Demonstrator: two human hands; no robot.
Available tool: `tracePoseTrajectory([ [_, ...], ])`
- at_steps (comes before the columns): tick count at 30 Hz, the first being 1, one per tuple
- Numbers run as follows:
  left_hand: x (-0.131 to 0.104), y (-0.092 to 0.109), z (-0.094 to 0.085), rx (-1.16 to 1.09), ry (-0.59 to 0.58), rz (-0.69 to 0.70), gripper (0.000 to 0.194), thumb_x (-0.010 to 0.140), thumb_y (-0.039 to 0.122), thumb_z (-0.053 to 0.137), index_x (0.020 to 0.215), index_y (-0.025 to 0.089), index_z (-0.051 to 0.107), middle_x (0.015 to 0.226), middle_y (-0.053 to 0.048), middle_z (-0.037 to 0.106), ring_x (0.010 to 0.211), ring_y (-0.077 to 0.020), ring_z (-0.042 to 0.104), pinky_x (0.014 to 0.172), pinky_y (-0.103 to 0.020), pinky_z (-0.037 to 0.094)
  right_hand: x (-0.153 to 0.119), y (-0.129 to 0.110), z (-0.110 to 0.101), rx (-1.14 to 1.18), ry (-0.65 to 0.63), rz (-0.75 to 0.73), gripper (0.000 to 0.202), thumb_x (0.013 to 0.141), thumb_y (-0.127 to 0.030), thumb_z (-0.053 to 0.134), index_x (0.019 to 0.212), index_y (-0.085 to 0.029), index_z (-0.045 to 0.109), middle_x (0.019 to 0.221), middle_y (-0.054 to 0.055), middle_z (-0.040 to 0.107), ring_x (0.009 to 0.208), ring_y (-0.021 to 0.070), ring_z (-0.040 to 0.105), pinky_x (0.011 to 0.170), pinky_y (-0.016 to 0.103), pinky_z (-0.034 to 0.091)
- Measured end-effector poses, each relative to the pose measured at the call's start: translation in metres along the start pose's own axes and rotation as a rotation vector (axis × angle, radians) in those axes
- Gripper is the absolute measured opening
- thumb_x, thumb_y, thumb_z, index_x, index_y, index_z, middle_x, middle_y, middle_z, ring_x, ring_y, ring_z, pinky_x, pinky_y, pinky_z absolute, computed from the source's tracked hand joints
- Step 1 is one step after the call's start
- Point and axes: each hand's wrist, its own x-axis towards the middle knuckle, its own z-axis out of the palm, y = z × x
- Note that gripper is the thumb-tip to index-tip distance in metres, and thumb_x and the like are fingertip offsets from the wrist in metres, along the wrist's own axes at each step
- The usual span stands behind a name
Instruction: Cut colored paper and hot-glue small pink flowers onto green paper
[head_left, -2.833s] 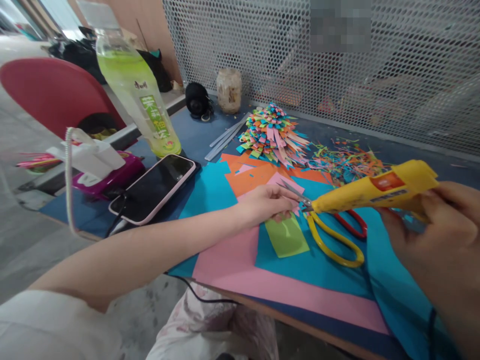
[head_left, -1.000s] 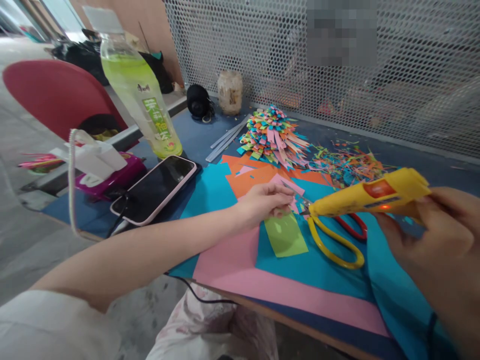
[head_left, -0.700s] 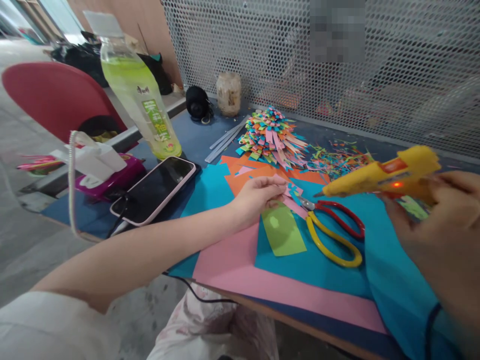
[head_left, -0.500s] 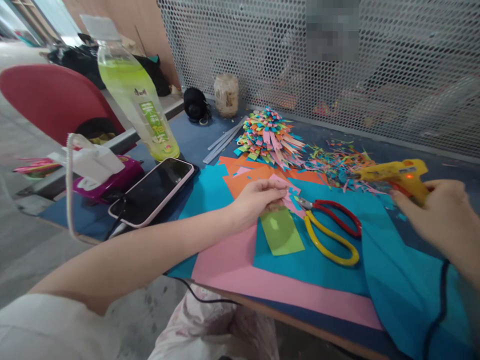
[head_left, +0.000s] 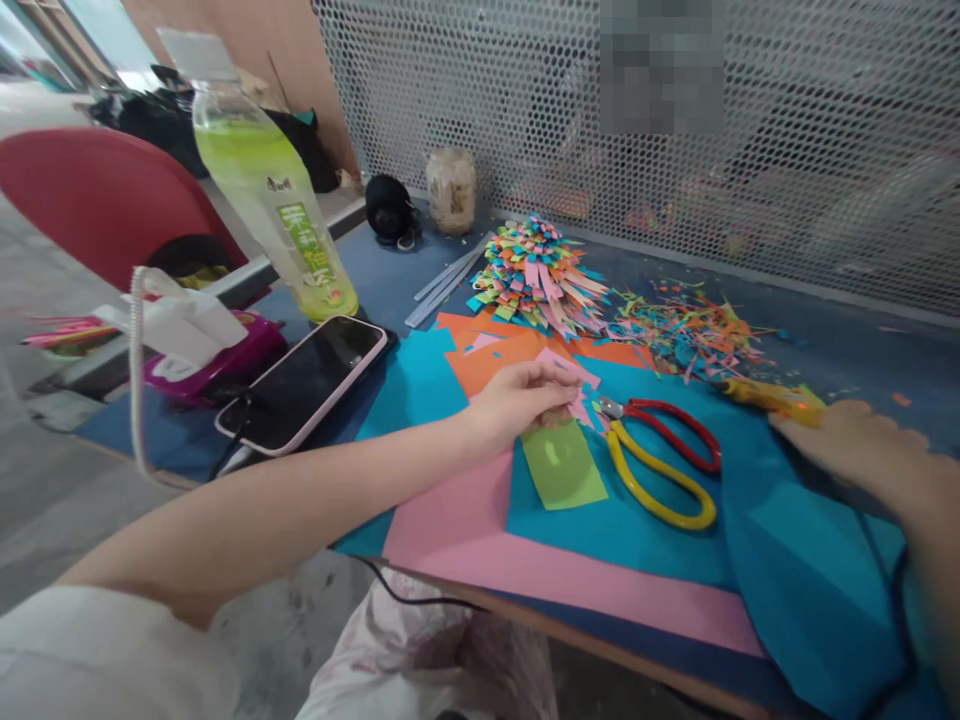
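My left hand (head_left: 525,400) is in a pinch over the papers, at the top edge of a green paper piece (head_left: 566,475) with a small shiny spot. What its fingertips grip is hidden; bits of pink paper show beside them. At the right, my right hand (head_left: 862,445), blurred, is closed around a yellow hot glue gun (head_left: 780,398), which is low at the table with its nozzle pointing left. Between the hands lie scissors (head_left: 667,480) with one red and one yellow handle. Behind them stands a cone of layered, fringed paper strips (head_left: 536,275).
Blue sheets (head_left: 622,545) and a pink sheet (head_left: 450,530) cover the table front. Paper shreds (head_left: 690,330) lie behind the glue gun. At left are a phone (head_left: 307,385), a drink bottle (head_left: 277,200) and a purple tissue box (head_left: 217,360). Clear glue sticks (head_left: 446,285) lie farther back.
My right hand has lowered the glue gun towards the table, and its nozzle has moved down. My left hand has barely moved.
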Motion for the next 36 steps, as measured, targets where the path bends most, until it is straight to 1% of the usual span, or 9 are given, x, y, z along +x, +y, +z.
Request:
tracePoseTrajectory([
  [2, 0.002, -0.004, -0.002, 0.014, -0.041, 0.02, 0.009, 0.079, 0.003, 0.064, 0.077, 0.011, 0.063, 0.058, 0.003, 0.06, 0.044, -0.0034, 0.051, 0.049, -0.018, 0.039, -0.016, -0.015, -0.016, -0.005, 0.057, 0.057, 0.086, 0.083, -0.07, 0.031, 0.113, 0.006, 0.06, 0.101, 0.041, 0.06, 0.095, 0.0552, 0.057, 0.067, 0.059, 0.041],
  [3, 0.003, -0.006, -0.003, 0.024, -0.062, 0.026, 0.008, 0.079, 0.004, 0.064, 0.078, 0.012, 0.064, 0.057, 0.004, 0.06, 0.045, -0.0037, 0.052, 0.049, -0.018, 0.04, -0.025, -0.024, -0.025, 0.039, 0.152, -0.014, 0.078, 0.085, -0.069, 0.033, 0.11, -0.001, 0.062, 0.103, 0.036, 0.062, 0.097, 0.0516, 0.057, 0.072, 0.058, 0.041],
  [5, 0.005, -0.01, -0.005, 0.043, -0.102, 0.026, 0.008, 0.079, 0.004, 0.064, 0.079, 0.012, 0.064, 0.057, 0.004, 0.06, 0.046, -0.0045, 0.054, 0.05, -0.018, 0.041, -0.046, -0.042, -0.045, 0.176, 0.379, -0.347, 0.061, 0.09, -0.062, 0.035, 0.104, -0.009, 0.061, 0.097, 0.026, 0.065, 0.097, 0.0411, 0.059, 0.079, 0.05, 0.044],
  [7, 0.007, -0.013, -0.007, 0.058, -0.145, 0.031, 0.007, 0.079, 0.005, 0.064, 0.081, 0.012, 0.063, 0.057, 0.003, 0.062, 0.047, -0.0052, 0.055, 0.049, -0.018, 0.042, -0.068, -0.06, -0.061, 0.344, 0.538, -0.645, 0.046, 0.093, -0.056, 0.039, 0.099, -0.015, 0.06, 0.091, 0.018, 0.066, 0.092, 0.0317, 0.061, 0.082, 0.042, 0.046],
  [10, 0.008, -0.017, -0.007, 0.067, -0.196, 0.061, 0.008, 0.077, 0.008, 0.067, 0.082, 0.012, 0.063, 0.058, 0.003, 0.063, 0.047, -0.005, 0.055, 0.048, -0.017, 0.042, -0.102, -0.081, -0.074, 0.433, 0.562, -1.001, 0.024, 0.094, -0.045, 0.052, 0.092, -0.021, 0.055, 0.086, 0.01, 0.067, 0.083, 0.0244, 0.063, 0.081, 0.038, 0.045],
  [13, 0.009, -0.018, -0.007, 0.084, -0.209, 0.082, 0.009, 0.077, 0.008, 0.068, 0.082, 0.011, 0.062, 0.059, 0.003, 0.064, 0.048, -0.0044, 0.056, 0.048, -0.017, 0.043, -0.128, -0.095, -0.075, 0.518, 0.508, -1.144, 0.015, 0.095, -0.038, 0.054, 0.093, -0.024, 0.053, 0.084, 0.006, 0.069, 0.082, 0.0244, 0.065, 0.086, 0.044, 0.041],
  [17, 0.008, -0.018, -0.006, 0.141, -0.228, 0.097, 0.011, 0.077, 0.01, 0.069, 0.084, 0.011, 0.063, 0.063, 0.003, 0.065, 0.051, -0.0043, 0.057, 0.05, -0.017, 0.045, -0.142, -0.102, -0.075, 0.63, 0.426, -1.213, 0.017, 0.093, -0.038, 0.058, 0.087, -0.023, 0.053, 0.077, 0.002, 0.069, 0.072, 0.0216, 0.064, 0.084, 0.045, 0.038],
  [22, 0.004, -0.016, -0.004, 0.2, -0.255, 0.111, 0.009, 0.078, 0.01, 0.069, 0.084, 0.011, 0.061, 0.065, 0.003, 0.063, 0.053, -0.0043, 0.057, 0.05, -0.017, 0.046, -0.141, -0.103, -0.074, 0.698, 0.325, -1.188, 0.02, 0.094, -0.038, 0.056, 0.08, -0.023, 0.057, 0.073, 0.0, 0.068, 0.07, 0.0186, 0.062, 0.081, 0.04, 0.041],
  [36, -0.002, -0.018, -0.003, 0.214, -0.369, 0.141, 0.013, 0.078, 0.015, 0.071, 0.088, 0.011, 0.064, 0.072, 0.001, 0.064, 0.059, -0.0053, 0.06, 0.052, -0.017, 0.047, -0.142, -0.103, -0.076, 0.652, 0.324, -1.174, 0.03, 0.098, -0.037, 0.048, 0.074, -0.022, 0.058, 0.066, 0.0, 0.066, 0.064, 0.0157, 0.06, 0.078, 0.036, 0.042],
])
